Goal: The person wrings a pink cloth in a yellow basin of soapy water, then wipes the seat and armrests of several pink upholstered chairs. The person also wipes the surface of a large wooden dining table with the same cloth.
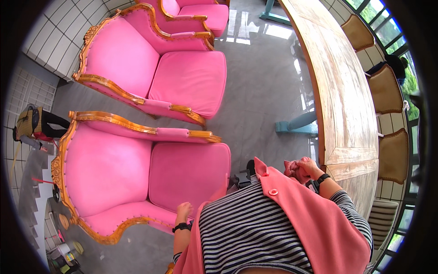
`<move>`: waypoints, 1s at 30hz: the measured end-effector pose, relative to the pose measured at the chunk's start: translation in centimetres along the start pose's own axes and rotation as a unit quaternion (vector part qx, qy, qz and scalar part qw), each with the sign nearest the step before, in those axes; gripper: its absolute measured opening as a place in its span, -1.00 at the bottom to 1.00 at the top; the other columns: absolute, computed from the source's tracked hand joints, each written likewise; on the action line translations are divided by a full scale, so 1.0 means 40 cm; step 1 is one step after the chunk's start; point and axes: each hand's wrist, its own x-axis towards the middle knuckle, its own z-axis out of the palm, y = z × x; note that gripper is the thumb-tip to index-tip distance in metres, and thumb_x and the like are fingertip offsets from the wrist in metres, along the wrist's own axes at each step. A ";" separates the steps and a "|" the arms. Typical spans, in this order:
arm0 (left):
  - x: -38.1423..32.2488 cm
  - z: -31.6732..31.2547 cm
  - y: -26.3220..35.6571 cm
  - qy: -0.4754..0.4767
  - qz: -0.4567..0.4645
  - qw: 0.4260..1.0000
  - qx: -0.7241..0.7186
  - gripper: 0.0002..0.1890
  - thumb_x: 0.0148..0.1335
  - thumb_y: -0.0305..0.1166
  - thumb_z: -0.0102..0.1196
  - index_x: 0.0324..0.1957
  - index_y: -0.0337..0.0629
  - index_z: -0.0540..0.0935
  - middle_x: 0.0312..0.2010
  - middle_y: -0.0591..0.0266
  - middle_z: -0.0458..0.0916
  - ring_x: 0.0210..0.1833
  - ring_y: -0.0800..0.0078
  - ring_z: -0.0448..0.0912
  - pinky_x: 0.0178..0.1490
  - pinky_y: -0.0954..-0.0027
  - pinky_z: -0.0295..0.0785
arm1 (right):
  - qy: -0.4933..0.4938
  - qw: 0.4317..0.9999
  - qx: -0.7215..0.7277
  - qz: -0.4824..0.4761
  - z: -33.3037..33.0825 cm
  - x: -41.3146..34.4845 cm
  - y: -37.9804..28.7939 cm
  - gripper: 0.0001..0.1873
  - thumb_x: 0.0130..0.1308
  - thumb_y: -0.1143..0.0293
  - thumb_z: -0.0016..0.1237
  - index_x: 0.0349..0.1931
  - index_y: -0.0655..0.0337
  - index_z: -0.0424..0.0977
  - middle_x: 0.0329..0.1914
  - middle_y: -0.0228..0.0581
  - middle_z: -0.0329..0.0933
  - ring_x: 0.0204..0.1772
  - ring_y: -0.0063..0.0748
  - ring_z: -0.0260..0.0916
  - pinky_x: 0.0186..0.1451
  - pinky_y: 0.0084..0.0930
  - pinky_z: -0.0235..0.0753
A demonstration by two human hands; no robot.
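Note:
My right hand [308,167] grips a bunched pink cloth [297,171] near the corner of a long wooden table [345,102]. By the near arm of a pink upholstered armchair [190,171] is my left hand [184,209], with no object visible in it; its finger pose is too blurred to tell. Carved wood trims this chair. A second pink armchair [191,80] of the same style stands just beyond it. I wear a striped shirt [249,219] and a coral apron [318,212], with a dark band on each wrist.
Grey floor [256,82] runs between the armchairs and the table, whose teal leg base [296,125] juts into it. Another pink armchair [205,17] stands farther off. Brown chairs [386,90] line the table's far side. At left, a person [34,125] bends near grey steps [29,195].

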 end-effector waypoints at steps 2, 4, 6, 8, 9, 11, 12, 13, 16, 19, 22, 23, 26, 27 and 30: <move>0.002 -0.016 -0.028 -0.004 0.055 0.995 0.089 -0.65 0.42 -0.36 0.12 0.15 -0.33 0.61 -0.19 0.06 0.72 -0.21 0.26 0.71 -0.20 0.23 0.61 | -0.012 0.998 0.056 -0.017 0.004 -0.009 -0.031 -0.79 0.30 0.30 0.27 -0.22 0.18 0.54 -0.36 -0.43 0.54 -0.28 -0.56 0.47 -0.17 -0.52 0.52; 0.001 -0.019 -0.040 0.007 0.043 0.996 0.083 -0.66 0.41 -0.37 0.11 0.14 -0.34 0.62 -0.19 0.06 0.71 -0.23 0.26 0.71 -0.21 0.22 0.61 | -0.050 0.992 0.116 -0.013 0.009 -0.013 -0.059 -0.80 0.33 0.32 0.24 -0.17 0.15 0.52 -0.31 -0.50 0.49 -0.26 -0.60 0.37 -0.16 -0.54 0.45; -0.009 -0.009 -0.036 0.027 -0.002 0.999 0.037 -0.66 0.40 -0.38 0.10 0.13 -0.34 0.62 -0.19 0.07 0.71 -0.23 0.26 0.70 -0.21 0.22 0.62 | -0.021 0.992 0.119 -0.041 0.016 -0.012 -0.077 -0.79 0.31 0.33 0.25 -0.16 0.17 0.54 -0.28 -0.47 0.53 -0.22 -0.60 0.43 -0.10 -0.55 0.51; -0.029 0.013 -0.019 0.027 0.007 0.999 0.034 -0.66 0.40 -0.38 0.11 0.14 -0.35 0.62 -0.18 0.06 0.71 -0.23 0.25 0.71 -0.20 0.22 0.62 | -0.015 0.994 0.103 -0.041 0.020 -0.003 -0.083 -0.68 0.28 0.33 0.27 -0.02 0.23 0.56 -0.13 -0.36 0.61 -0.09 -0.55 0.53 0.01 -0.51 0.58; -0.045 0.026 -0.007 0.011 0.055 0.996 0.075 -0.65 0.41 -0.37 0.11 0.14 -0.35 0.61 -0.17 0.05 0.71 -0.22 0.25 0.71 -0.18 0.22 0.62 | -0.013 0.992 0.109 -0.060 0.020 0.003 -0.082 -0.63 0.27 0.33 0.28 0.04 0.24 0.55 -0.10 -0.33 0.62 -0.06 -0.53 0.54 0.04 -0.50 0.58; -0.077 0.057 0.025 0.007 0.068 0.992 0.108 -0.64 0.41 -0.38 0.13 0.17 -0.36 0.59 -0.14 0.04 0.71 -0.20 0.24 0.71 -0.14 0.23 0.63 | -0.020 0.991 0.119 -0.058 0.020 0.015 -0.076 -0.52 0.24 0.33 0.29 0.14 0.26 0.52 -0.03 -0.27 0.64 0.00 -0.48 0.57 0.09 -0.47 0.59; -0.095 0.073 0.042 0.006 0.075 0.989 0.124 -0.63 0.41 -0.38 0.14 0.18 -0.36 0.58 -0.13 0.03 0.71 -0.19 0.24 0.71 -0.11 0.23 0.63 | -0.018 0.992 0.112 -0.062 0.016 0.020 -0.073 -0.46 0.22 0.37 0.27 0.22 0.28 0.49 0.01 -0.23 0.65 0.03 -0.43 0.58 0.11 -0.45 0.59; -0.112 0.090 0.058 0.007 0.077 0.990 0.120 -0.62 0.41 -0.38 0.15 0.19 -0.37 0.58 -0.12 0.02 0.71 -0.18 0.24 0.71 -0.11 0.24 0.63 | -0.012 0.990 0.118 -0.073 0.012 0.025 -0.069 -0.45 0.21 0.39 0.26 0.22 0.28 0.48 0.01 -0.22 0.64 0.04 -0.42 0.58 0.11 -0.45 0.60; -0.153 0.130 0.097 -0.001 0.120 0.981 0.152 -0.61 0.40 -0.38 0.16 0.20 -0.37 0.58 -0.09 0.01 0.72 -0.16 0.26 0.71 -0.09 0.27 0.62 | -0.017 0.985 0.150 -0.089 -0.005 0.036 -0.064 -0.43 0.20 0.47 0.20 0.26 0.28 0.45 0.04 -0.18 0.63 0.05 -0.39 0.58 0.12 -0.44 0.60; -0.153 0.159 0.100 0.033 0.100 0.982 0.156 -0.61 0.40 -0.38 0.16 0.19 -0.38 0.60 -0.10 0.03 0.73 -0.14 0.28 0.71 -0.07 0.30 0.61 | -0.041 0.977 0.191 -0.086 -0.035 0.040 -0.060 -0.39 0.20 0.55 0.15 0.31 0.29 0.39 0.11 -0.15 0.59 0.10 -0.36 0.56 0.16 -0.43 0.59; -0.103 0.185 0.071 0.092 0.019 0.990 0.106 -0.63 0.41 -0.37 0.14 0.17 -0.38 0.62 -0.12 0.05 0.74 -0.14 0.30 0.70 -0.07 0.32 0.60 | -0.082 0.959 0.254 -0.098 -0.067 0.048 -0.050 -0.36 0.19 0.61 0.11 0.34 0.31 0.35 0.17 -0.15 0.55 0.17 -0.34 0.52 0.25 -0.43 0.54; -0.085 0.192 0.057 0.129 -0.028 0.988 0.080 -0.63 0.41 -0.37 0.14 0.17 -0.38 0.62 -0.12 0.05 0.74 -0.15 0.30 0.70 -0.07 0.32 0.60 | -0.096 0.952 0.271 -0.109 -0.075 0.053 -0.045 -0.36 0.19 0.63 0.08 0.34 0.31 0.33 0.17 -0.15 0.54 0.18 -0.34 0.52 0.26 -0.43 0.54; -0.053 0.209 0.031 0.123 0.001 0.987 0.106 -0.61 0.39 -0.35 0.13 0.18 -0.37 0.63 -0.13 0.08 0.75 -0.17 0.34 0.70 -0.14 0.34 0.57 | -0.138 0.921 0.332 -0.148 -0.095 0.084 -0.033 -0.38 0.18 0.67 0.06 0.32 0.33 0.33 0.14 -0.17 0.55 0.18 -0.35 0.52 0.28 -0.42 0.54; -0.048 0.222 0.031 0.124 0.005 0.987 0.098 -0.60 0.39 -0.33 0.14 0.18 -0.36 0.63 -0.13 0.09 0.76 -0.18 0.34 0.70 -0.19 0.35 0.56 | -0.152 0.913 0.349 -0.149 -0.101 0.097 -0.028 -0.39 0.18 0.67 0.07 0.30 0.33 0.34 0.13 -0.18 0.55 0.18 -0.36 0.53 0.27 -0.41 0.55; -0.073 0.274 0.069 0.140 -0.046 0.979 0.142 -0.59 0.43 -0.26 0.13 0.22 -0.24 0.61 -0.09 0.15 0.76 -0.20 0.41 0.73 -0.26 0.24 0.52 | -0.155 0.895 0.391 -0.147 -0.120 0.131 -0.016 -0.39 0.19 0.66 0.08 0.30 0.33 0.34 0.13 -0.20 0.55 0.17 -0.35 0.53 0.29 -0.41 0.54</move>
